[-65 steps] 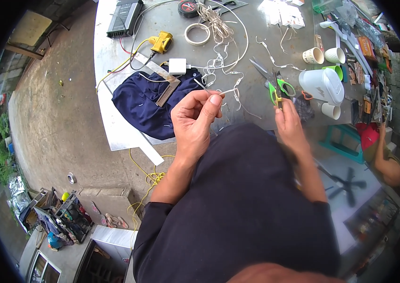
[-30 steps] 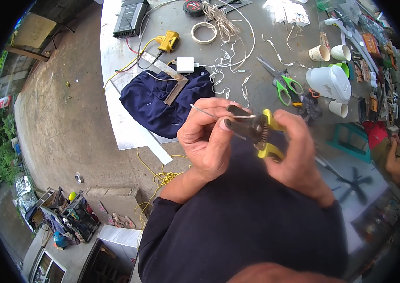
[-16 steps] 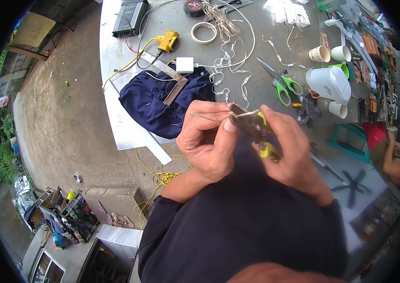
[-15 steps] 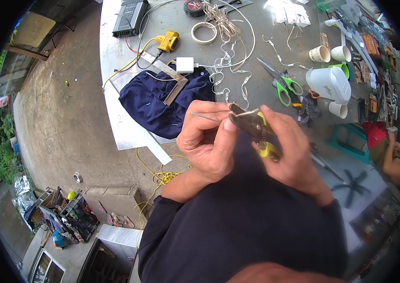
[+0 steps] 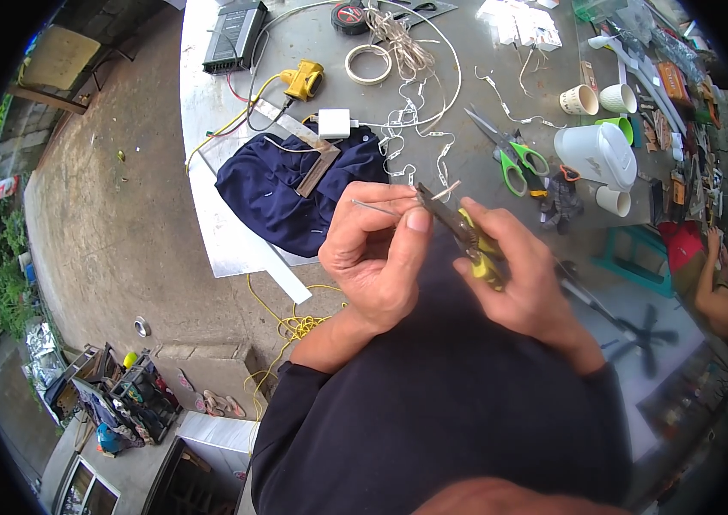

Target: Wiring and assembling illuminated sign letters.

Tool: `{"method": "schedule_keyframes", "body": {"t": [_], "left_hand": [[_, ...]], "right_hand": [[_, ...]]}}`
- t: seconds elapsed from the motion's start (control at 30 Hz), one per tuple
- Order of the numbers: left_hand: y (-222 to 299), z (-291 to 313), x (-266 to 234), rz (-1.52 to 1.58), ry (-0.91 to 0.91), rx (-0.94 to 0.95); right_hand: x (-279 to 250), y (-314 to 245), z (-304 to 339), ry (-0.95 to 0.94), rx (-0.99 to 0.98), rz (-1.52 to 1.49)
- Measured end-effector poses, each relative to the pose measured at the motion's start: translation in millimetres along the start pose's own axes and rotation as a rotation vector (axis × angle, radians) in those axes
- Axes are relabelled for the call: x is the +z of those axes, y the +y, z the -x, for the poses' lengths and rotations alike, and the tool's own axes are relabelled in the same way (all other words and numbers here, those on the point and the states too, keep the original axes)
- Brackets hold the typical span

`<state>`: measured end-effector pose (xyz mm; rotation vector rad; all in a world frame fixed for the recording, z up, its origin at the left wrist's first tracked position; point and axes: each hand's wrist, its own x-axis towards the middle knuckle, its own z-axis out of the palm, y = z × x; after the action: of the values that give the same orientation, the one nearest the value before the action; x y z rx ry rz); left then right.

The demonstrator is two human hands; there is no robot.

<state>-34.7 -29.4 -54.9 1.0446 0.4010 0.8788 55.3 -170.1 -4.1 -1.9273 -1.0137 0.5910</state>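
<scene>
Between thumb and fingertips, my left hand (image 5: 373,257) pinches a thin pale wire (image 5: 371,207). Its tail sticks out to the left, and a short end (image 5: 447,190) shows beyond the tool's jaws. My right hand (image 5: 523,279) is wrapped round the yellow grips of a wire stripper (image 5: 448,218). The dark metal jaws lie across the wire, right beside my left fingertips. Whether the blades bite into the wire is too small to tell. Below the hands, behind them on the table, lies a dark blue cloth (image 5: 269,193) with a metal square (image 5: 319,167) on it.
On the metal table (image 5: 467,77) lie green-handled scissors (image 5: 514,159), a string of small LED modules (image 5: 398,129), a roll of tape (image 5: 368,64), a yellow connector (image 5: 302,81) and a white adapter (image 5: 335,124). A white jug (image 5: 596,156) and cups stand right. Another person's arm (image 5: 716,287) shows far right.
The wire stripper has turned in my right hand, its grips now closer together. The short wire end points more upward. My left hand keeps its pinch, shifted slightly left.
</scene>
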Motion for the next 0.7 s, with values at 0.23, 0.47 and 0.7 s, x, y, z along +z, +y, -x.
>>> {"method": "schedule_keyframes", "body": {"t": [0.23,0.47,0.7], "left_hand": [[1.0,-4.5,-3.1,-0.01,-0.047,0.019],[6.9,-2.3,2.2,0.016,-0.022,-0.056],[4.8,-0.4,-2.0,0.001,-0.042,-0.027]], "right_hand": [[2.3,7.6,-0.3,0.038,-0.075,0.042],[3.9,11.2,0.6,0.047,-0.083,0.084],[3.3,11.5,1.0,0.047,-0.099,0.077]]}}
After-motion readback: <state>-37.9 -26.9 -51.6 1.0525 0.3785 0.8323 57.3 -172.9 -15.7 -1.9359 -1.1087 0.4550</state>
